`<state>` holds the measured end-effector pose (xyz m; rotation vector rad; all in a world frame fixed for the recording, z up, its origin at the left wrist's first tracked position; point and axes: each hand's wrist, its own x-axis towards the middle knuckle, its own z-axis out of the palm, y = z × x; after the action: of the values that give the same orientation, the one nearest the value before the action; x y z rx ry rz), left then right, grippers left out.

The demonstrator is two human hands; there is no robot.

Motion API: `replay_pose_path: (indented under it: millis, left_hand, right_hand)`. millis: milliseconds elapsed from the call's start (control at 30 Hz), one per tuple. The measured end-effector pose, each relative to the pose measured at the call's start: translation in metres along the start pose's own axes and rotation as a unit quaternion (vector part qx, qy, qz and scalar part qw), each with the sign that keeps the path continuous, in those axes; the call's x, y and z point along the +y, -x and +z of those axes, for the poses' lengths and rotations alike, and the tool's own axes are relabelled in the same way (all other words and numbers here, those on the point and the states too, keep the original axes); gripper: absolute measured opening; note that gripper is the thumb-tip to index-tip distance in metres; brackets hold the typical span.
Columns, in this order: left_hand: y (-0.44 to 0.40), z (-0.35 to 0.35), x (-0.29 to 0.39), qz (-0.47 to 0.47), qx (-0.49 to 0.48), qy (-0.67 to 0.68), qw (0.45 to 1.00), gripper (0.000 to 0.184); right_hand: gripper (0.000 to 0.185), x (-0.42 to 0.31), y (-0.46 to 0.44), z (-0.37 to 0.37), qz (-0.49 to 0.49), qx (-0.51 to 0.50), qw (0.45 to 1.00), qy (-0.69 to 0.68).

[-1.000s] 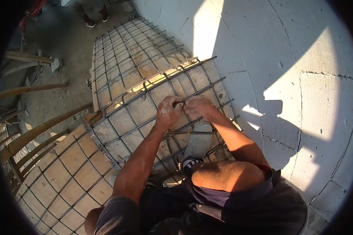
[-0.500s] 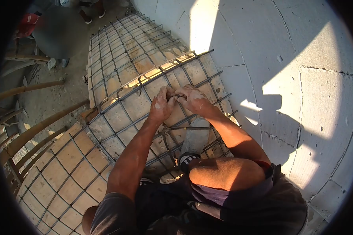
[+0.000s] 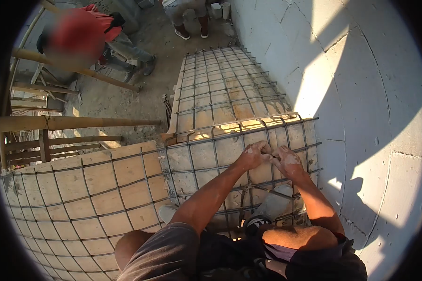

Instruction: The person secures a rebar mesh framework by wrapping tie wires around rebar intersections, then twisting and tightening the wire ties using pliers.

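Observation:
My left hand point(image 3: 255, 155) and my right hand point(image 3: 286, 161) meet just above the rebar grid point(image 3: 214, 149). Both are closed, thumbs and fingers pinched together around something too small to make out. Pale dust marks the skin. Under the hands the dark bars cross over light boards. Close below them, a dark pincer-like tool point(image 3: 248, 186) with spread handles lies on the bars, near my shoe point(image 3: 257, 222).
Another grid section point(image 3: 225, 79) slopes away ahead, and one point(image 3: 84, 189) spreads left. A grey wall point(image 3: 361, 103) rises on the right. Bamboo poles point(image 3: 75, 123) stick out at left. Two people are beyond, one in a red top point(image 3: 111, 29), one in shorts point(image 3: 185, 11).
My view has turned, so the grid and hands appear farther right and lower, and more of the two people shows. Both hands stay pinched together over the bars.

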<state>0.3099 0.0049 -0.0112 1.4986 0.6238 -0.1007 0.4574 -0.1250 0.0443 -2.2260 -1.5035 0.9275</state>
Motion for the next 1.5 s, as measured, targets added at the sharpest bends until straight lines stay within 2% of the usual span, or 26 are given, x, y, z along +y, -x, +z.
replay_pose_path:
  millis: [67, 167, 267, 367, 467, 533, 633, 733, 767, 867, 933, 1000, 1067, 1133, 1167, 1233, 1300, 1367, 1433, 1500]
  left_hand:
    - [0.003, -0.006, 0.009, -0.014, -0.011, 0.003, 1.0, 0.028]
    - [-0.004, 0.0, -0.014, 0.002, 0.015, 0.019, 1.0, 0.032]
    - [0.003, -0.007, 0.001, -0.033, 0.012, -0.052, 0.998, 0.042]
    - [0.001, -0.002, -0.004, -0.026, 0.039, -0.143, 0.989, 0.052]
    - [0.001, 0.006, -0.011, 0.003, 0.074, -0.126, 0.989, 0.054]
    - [0.001, 0.013, -0.009, 0.002, 0.109, -0.136, 0.985, 0.052]
    - [0.002, 0.021, -0.008, 0.012, 0.142, -0.164, 0.976, 0.047]
    - [-0.007, 0.038, -0.019, 0.013, 0.184, -0.186, 0.965, 0.039]
    - [-0.012, 0.046, -0.028, 0.01, 0.2, -0.192, 0.961, 0.036]
    - [-0.029, 0.066, -0.064, 0.111, 0.229, -0.249, 0.935, 0.027]
    - [-0.055, 0.096, -0.109, 0.093, 0.265, -0.284, 0.917, 0.023]
    - [-0.056, 0.099, -0.108, 0.084, 0.283, -0.253, 0.921, 0.021]
    - [-0.032, 0.083, -0.068, 0.084, 0.28, -0.151, 0.944, 0.021]
    - [-0.021, 0.077, -0.061, 0.132, 0.284, -0.148, 0.938, 0.02]
    - [-0.017, 0.075, -0.058, 0.156, 0.287, -0.145, 0.934, 0.019]
    - [-0.02, 0.074, -0.077, 0.169, 0.255, -0.019, 0.952, 0.019]
    - [-0.013, 0.076, -0.084, 0.162, 0.227, -0.064, 0.958, 0.019]
    - [0.014, 0.052, -0.039, 0.138, 0.206, -0.278, 0.928, 0.019]
    - [-0.004, 0.071, -0.073, 0.129, 0.165, -0.177, 0.962, 0.023]
    - [-0.006, 0.072, -0.077, 0.132, 0.16, -0.164, 0.964, 0.027]
  right_hand:
    - [0.024, 0.007, 0.0, 0.006, -0.024, 0.01, 1.0, 0.016]
    - [0.021, 0.003, 0.003, 0.011, -0.029, 0.035, 0.998, 0.04]
    - [0.022, -0.002, 0.009, 0.014, -0.008, 0.059, 0.997, 0.047]
    - [0.026, 0.006, 0.014, 0.029, -0.006, 0.092, 0.993, 0.076]
    - [0.029, 0.026, 0.015, 0.05, -0.006, 0.134, 0.986, 0.101]
    - [0.029, 0.016, 0.017, 0.049, -0.004, 0.145, 0.984, 0.099]
    - [0.012, 0.0, 0.017, 0.042, -0.031, 0.186, 0.977, 0.103]
    - [0.011, 0.006, 0.018, 0.051, -0.029, 0.202, 0.969, 0.136]
    - [0.01, 0.007, 0.02, 0.052, -0.017, 0.203, 0.97, 0.131]
    - [0.009, -0.005, 0.021, 0.053, 0.031, 0.201, 0.973, 0.109]
    - [0.01, -0.012, 0.022, 0.053, 0.075, 0.191, 0.975, 0.088]
    - [0.018, -0.014, 0.021, 0.055, 0.124, 0.169, 0.975, 0.078]
    - [0.023, -0.018, 0.02, 0.054, 0.167, 0.145, 0.973, 0.064]
    - [0.024, -0.029, 0.019, 0.046, 0.207, 0.116, 0.97, 0.046]
    - [0.024, -0.028, 0.018, 0.047, 0.195, 0.126, 0.971, 0.063]
    - [0.025, -0.023, 0.02, 0.051, 0.174, 0.145, 0.969, 0.095]
    - [0.025, -0.017, 0.019, 0.049, 0.175, 0.118, 0.972, 0.103]
    - [0.024, -0.019, 0.019, 0.045, 0.167, 0.1, 0.974, 0.116]
    - [0.024, -0.027, 0.017, 0.038, 0.145, 0.089, 0.976, 0.135]
    - [0.021, -0.022, 0.016, 0.038, 0.097, 0.108, 0.98, 0.136]
